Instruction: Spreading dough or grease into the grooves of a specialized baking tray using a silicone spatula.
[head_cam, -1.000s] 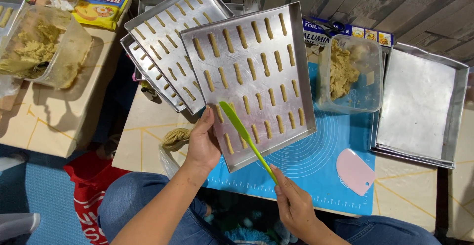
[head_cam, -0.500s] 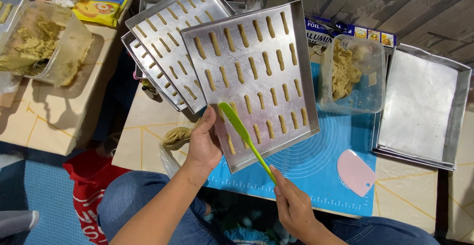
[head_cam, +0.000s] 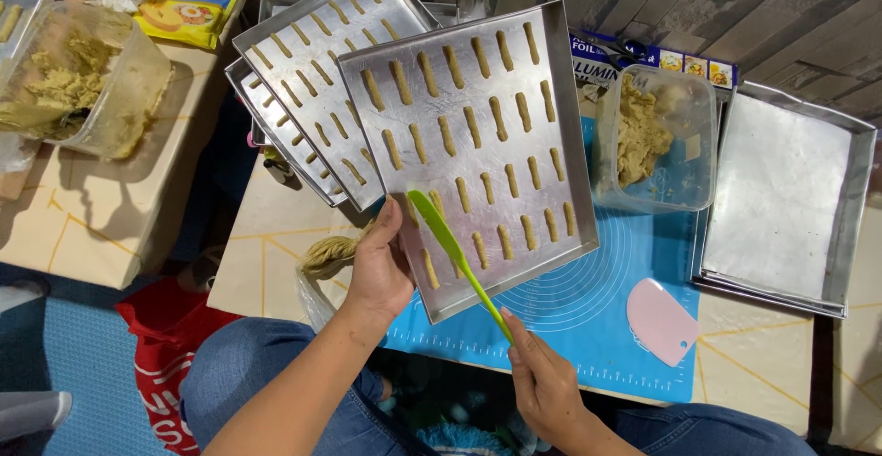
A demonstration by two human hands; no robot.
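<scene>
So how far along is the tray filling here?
Done: the back tray carries full rows of dough sticks. In hand: left hand grips the front tray, nearly full; right hand works a green spatula. Left: empty tray, dough tub.

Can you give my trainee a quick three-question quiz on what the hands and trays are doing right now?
1. True or false: the left hand grips the near corner of the metal tray of dough sticks.
2. What does the right hand hold? A) pink scraper B) green spatula C) foil box
3. Fill in: the pink scraper lies on the ___ mat.

Key: 1 true. 2 B, the green spatula, its blade over the tray. 3 blue, the blue mat.
</scene>
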